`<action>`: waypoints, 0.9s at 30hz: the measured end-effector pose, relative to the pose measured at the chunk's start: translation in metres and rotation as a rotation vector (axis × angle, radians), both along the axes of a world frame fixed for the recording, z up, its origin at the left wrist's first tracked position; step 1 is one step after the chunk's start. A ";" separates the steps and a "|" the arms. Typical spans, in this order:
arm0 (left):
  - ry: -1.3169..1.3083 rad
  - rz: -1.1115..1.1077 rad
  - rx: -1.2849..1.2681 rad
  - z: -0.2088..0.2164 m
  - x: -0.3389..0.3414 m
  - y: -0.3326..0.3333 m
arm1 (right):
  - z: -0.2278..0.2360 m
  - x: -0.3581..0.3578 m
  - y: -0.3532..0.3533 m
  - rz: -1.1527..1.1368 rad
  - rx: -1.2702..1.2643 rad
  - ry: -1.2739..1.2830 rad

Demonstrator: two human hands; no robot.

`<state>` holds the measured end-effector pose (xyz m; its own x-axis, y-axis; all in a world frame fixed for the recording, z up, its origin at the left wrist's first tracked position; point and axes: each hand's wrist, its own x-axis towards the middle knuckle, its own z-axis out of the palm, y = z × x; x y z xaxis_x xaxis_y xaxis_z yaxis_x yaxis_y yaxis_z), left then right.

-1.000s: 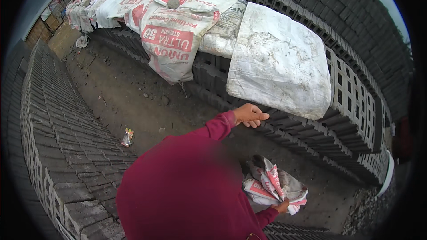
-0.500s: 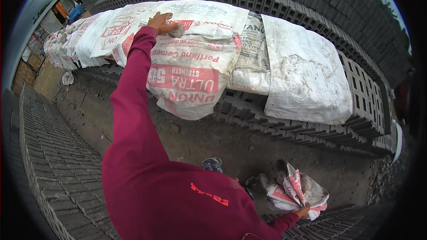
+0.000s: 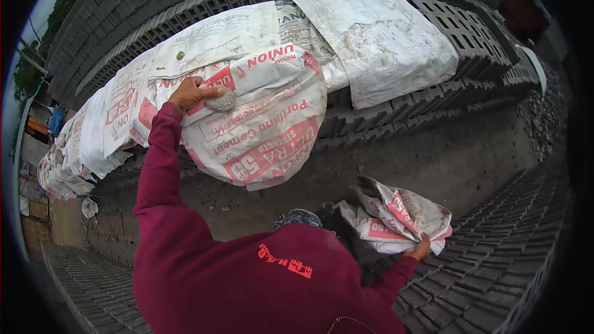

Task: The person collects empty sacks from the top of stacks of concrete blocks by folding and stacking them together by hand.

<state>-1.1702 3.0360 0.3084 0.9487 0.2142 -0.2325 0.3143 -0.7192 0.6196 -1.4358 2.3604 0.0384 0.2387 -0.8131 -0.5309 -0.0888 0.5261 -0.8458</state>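
Note:
My left hand (image 3: 193, 94) is closed on a grey stone (image 3: 221, 100), its fingers and thumb against the stone's left side. The stone rests on a white and red cement sack (image 3: 260, 127), whose rounded lower end hangs over the side of a block stack. Low on the right, my right hand (image 3: 421, 248) grips a bunch of crumpled empty cement sacks (image 3: 402, 216) by the edge. That bunch hangs in loose folds beside my legs.
More flattened sacks (image 3: 380, 43) cover the long stack of hollow concrete blocks (image 3: 467, 31). Another small stone (image 3: 180, 55) lies on them. Rows of blocks (image 3: 482, 266) flank the dirt path (image 3: 235, 213) on the near side. Gravel (image 3: 544, 117) is heaped at far right.
My view has swung to the right, so the covered stack sits further left. My left hand's spread fingers have drawn in on the stone. My right hand keeps hold of the bunched sacks.

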 end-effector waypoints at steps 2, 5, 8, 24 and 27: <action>-0.171 -0.022 -0.117 -0.029 -0.033 -0.084 | -0.031 -0.029 0.012 -0.026 -0.090 -0.002; -0.077 -0.209 -0.288 -0.094 -0.074 -0.199 | -0.068 -0.064 0.034 -0.005 -0.033 0.035; -0.156 -0.343 -0.214 -0.151 -0.088 -0.282 | -0.030 -0.082 0.083 0.005 -0.049 0.249; -0.152 -1.209 -0.161 -0.193 -0.249 -0.389 | 0.013 -0.108 0.137 0.033 -0.143 0.046; -0.140 -1.393 -0.253 -0.220 -0.256 -0.382 | 0.028 -0.095 0.152 0.233 -0.179 0.207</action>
<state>-1.4266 2.6541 0.0882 0.3645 -0.9311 -0.0113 -0.6204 -0.2519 0.7427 -1.5311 2.5124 0.0663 0.3311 -0.8338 -0.4418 -0.3685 0.3168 -0.8740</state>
